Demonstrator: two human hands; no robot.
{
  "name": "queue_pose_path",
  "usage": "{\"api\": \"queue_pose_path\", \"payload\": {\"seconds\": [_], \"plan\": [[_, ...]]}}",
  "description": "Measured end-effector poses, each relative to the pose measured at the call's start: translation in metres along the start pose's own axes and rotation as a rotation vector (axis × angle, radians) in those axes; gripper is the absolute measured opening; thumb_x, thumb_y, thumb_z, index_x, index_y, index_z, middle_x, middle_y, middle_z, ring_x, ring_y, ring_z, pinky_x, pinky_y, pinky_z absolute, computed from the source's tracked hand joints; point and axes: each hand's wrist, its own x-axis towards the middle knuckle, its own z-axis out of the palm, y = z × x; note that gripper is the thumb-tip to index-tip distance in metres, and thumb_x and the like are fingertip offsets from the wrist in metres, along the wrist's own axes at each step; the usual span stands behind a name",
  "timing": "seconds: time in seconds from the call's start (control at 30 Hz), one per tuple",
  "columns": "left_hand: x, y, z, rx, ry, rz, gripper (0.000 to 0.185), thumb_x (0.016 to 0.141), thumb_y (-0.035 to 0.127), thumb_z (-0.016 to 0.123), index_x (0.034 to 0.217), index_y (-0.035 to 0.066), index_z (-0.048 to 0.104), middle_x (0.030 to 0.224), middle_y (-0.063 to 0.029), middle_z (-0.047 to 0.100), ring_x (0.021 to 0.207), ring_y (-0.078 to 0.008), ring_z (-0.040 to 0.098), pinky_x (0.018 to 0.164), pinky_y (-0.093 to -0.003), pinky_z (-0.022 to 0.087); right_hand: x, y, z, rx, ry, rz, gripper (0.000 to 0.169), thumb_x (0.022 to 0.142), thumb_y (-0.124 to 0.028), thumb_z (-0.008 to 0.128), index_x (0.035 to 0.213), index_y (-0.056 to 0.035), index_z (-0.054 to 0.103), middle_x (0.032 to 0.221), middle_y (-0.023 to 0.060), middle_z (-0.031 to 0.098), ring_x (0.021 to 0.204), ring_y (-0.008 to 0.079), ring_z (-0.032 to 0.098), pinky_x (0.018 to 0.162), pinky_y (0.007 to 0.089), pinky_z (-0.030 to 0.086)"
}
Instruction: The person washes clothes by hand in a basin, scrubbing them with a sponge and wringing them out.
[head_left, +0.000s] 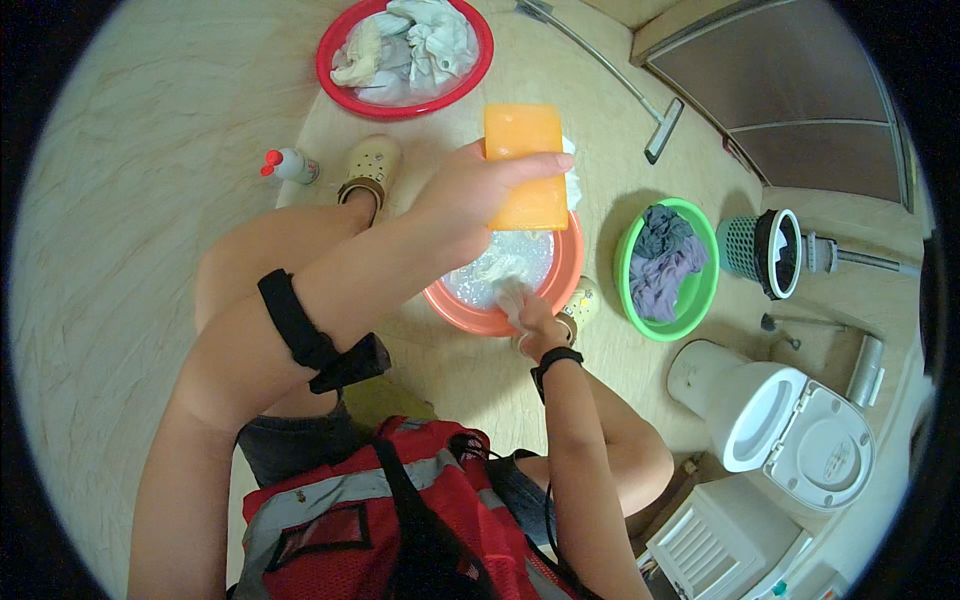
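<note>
My left hand (476, 195) grips an orange rectangular block (526, 196), which looks like a bar of laundry soap, raised above an orange-red plastic basin (480, 321). Sudsy water (487, 274) fills the basin, and pale cloth seems to lie in it. At the basin's near rim my right hand (536, 322) is closed on a bit of wet, whitish cloth (511, 296), blurred, that reaches into the suds. White fabric (571, 174) shows just behind the block; what it belongs to is hidden.
A red basin (487, 67) of white clothes stands at the top, a green basin (619, 277) of grey and purple clothes at right. Around them are a white bottle (300, 166), a floor squeegee (664, 131), a waste bin (742, 236), a toilet (712, 364) and a white plastic stool or rack (701, 540).
</note>
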Motion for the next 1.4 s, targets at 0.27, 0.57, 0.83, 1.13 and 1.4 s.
{"api": "queue_pose_path", "payload": {"seconds": [0.27,0.57,0.83,1.13,1.4], "plan": [[-0.004,0.007,-0.007,-0.018,0.052,0.016,0.03,0.075,0.014,0.07,0.098,0.003,0.054,0.09,-0.0041,0.058,0.081,-0.0155,0.058,0.071,-0.0306,0.049,-0.007,-0.084,-0.007,-0.328,-0.31,0.238,0.035,0.08,-0.032,0.053,0.105,-0.008,0.06,0.105,0.0163,0.06,0.101,0.0331,0.055,0.084,0.0406,0.047],[-0.002,0.003,-0.013,-0.009,0.073,0.031,0.03,0.075,0.013,0.07,0.099,0.003,0.054,0.089,-0.0042,0.058,0.081,-0.0151,0.058,0.071,-0.0311,0.049,0.008,-0.085,-0.028,1.503,0.064,0.511,0.021,0.077,0.004,0.054,0.097,-0.0003,0.053,0.093,0.0163,0.064,0.081,0.0221,0.061,0.058,0.0323,0.052],[-0.001,0.001,-0.004,-0.024,0.04,0.012,0.032,0.074,0.012,0.071,0.1,0.002,0.054,0.091,-0.0048,0.058,0.083,-0.0157,0.058,0.072,-0.0318,0.05,0.016,-0.08,-0.053,1.706,0.002,0.509,0.031,0.082,-0.002,0.056,0.112,-0.0006,0.049,0.1,0.014,0.061,0.09,0.0208,0.06,0.078,0.0303,0.049],[-0.002,0.004,-0.006,-0.032,0.065,0.003,0.032,0.074,0.011,0.071,0.101,0.002,0.054,0.092,-0.0054,0.059,0.084,-0.0164,0.058,0.073,-0.0319,0.049,0.026,-0.076,-0.053,1.781,0.068,0.504,0.029,0.08,0.002,0.054,0.108,0.0003,0.051,0.093,0.0099,0.057,0.085,0.0224,0.058,0.079,0.0397,0.052],[-0.002,0.002,-0.005,-0.001,0.063,0.003,0.03,0.076,0.013,0.07,0.1,0.003,0.055,0.092,-0.0043,0.059,0.084,-0.0155,0.059,0.072,-0.031,0.05,0.037,-0.081,-0.058,1.558,0.237,0.585,0.015,0.088,-0.015,0.053,0.091,0.0004,0.054,0.07,0.0091,0.056,0.051,0.0145,0.052,0.037,0.0242,0.042]]}}
